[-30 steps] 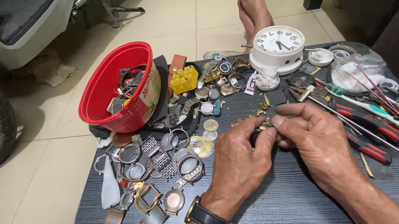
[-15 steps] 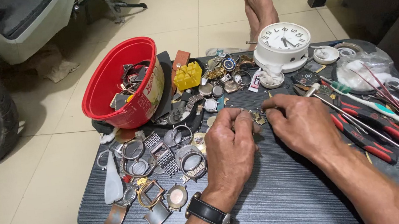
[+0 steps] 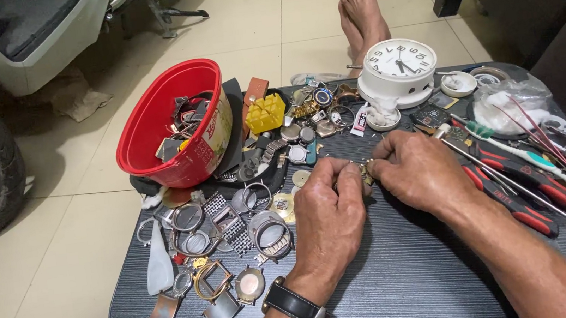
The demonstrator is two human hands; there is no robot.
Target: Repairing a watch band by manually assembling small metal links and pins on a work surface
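Gold-coloured metal shows between the two hands: a small watch part [image 3: 366, 169], pinched just below the white clock [image 3: 398, 68]. The left hand [image 3: 329, 218] and the right hand [image 3: 421, 170] meet over it, and each grip is closed on the part with the fingertips. It sits a little above the dark surface [image 3: 409, 272].

The part looks very light, hard and stiff. It is tiny and smooth, so it could slip out easily. It is best held by its edges, with just the fingertips, as both hands do.

Most of the part is hidden by the fingers, so I cannot tell for sure what it is; it may be a bit of a watch band.

Left of the clock stands a red bowl [image 3: 165, 123] full of watch bits. Below the bowl lie many watch cases and bands [image 3: 235, 235]. Right of the clock lie red-handled pliers [image 3: 521, 189]. The person's bare feet [image 3: 362, 8] rest on the floor above the clock.
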